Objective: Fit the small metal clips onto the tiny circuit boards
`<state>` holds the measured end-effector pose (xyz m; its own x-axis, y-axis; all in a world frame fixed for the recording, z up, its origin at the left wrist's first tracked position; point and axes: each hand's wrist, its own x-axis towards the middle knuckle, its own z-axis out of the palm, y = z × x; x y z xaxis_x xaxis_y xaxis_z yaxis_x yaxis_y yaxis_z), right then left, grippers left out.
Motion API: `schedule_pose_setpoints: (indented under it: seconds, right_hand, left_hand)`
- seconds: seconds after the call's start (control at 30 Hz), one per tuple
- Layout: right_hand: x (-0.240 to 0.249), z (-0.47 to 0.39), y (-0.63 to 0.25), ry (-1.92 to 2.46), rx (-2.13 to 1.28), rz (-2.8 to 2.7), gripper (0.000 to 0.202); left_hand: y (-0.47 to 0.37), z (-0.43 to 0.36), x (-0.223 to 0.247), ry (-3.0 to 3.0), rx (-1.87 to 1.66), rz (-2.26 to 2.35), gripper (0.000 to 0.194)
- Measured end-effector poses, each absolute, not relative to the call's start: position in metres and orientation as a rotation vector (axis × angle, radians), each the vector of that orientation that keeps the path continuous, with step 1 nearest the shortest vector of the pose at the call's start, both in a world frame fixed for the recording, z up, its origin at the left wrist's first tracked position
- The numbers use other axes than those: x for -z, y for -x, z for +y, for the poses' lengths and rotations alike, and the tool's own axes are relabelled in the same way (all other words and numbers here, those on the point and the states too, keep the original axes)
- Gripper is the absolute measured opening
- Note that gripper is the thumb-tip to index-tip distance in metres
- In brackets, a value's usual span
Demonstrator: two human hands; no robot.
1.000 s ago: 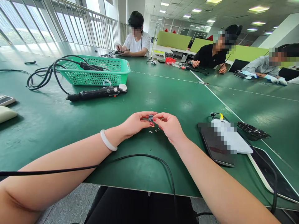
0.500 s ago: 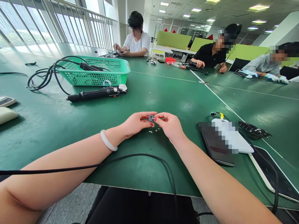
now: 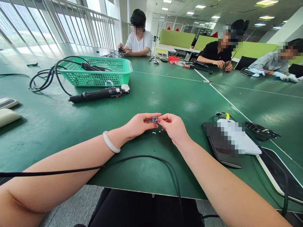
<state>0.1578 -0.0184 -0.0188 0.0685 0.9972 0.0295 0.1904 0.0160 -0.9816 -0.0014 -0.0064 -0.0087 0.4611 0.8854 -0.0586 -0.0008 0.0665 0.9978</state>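
A small grey plastic part point(image 3: 154, 119) with openings in it is held a little above the table, between the fingers of both hands. My left hand point(image 3: 139, 126) grips it from the left, thumb below and fingers above, with a white bangle on the wrist. From the right, the thumb and forefinger of my right hand point(image 3: 174, 126) pinch its edge. Just below the hands lie a tiny light piece point(image 3: 154, 132) and a small flat oblong piece point(image 3: 161, 130). The part's exact kind is too small to make out.
A green basket point(image 3: 99, 80) with cables stands at the back left, a black electric screwdriver point(image 3: 99, 94) before it. Phones, a dark one point(image 3: 221, 154) among them, lie at right. A black cable point(image 3: 142, 156) crosses near the front. Several people sit across the green table point(image 3: 113, 116).
Both hands stay around the grey part, which looks slightly turned. The whole view has shifted a little. At the far right, the black-shirted person's hands have come closer together.
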Motion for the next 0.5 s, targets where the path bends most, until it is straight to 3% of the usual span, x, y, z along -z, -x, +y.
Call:
schedule_pose_setpoints:
  seconds: [0.5]
  right_hand:
    - [0.0147, -0.0244, -0.1521, 1.344, -0.849, -1.445, 0.011]
  left_hand:
    - [0.0014, -0.0064, 0.0091, -1.38, -0.824, 0.895, 0.053]
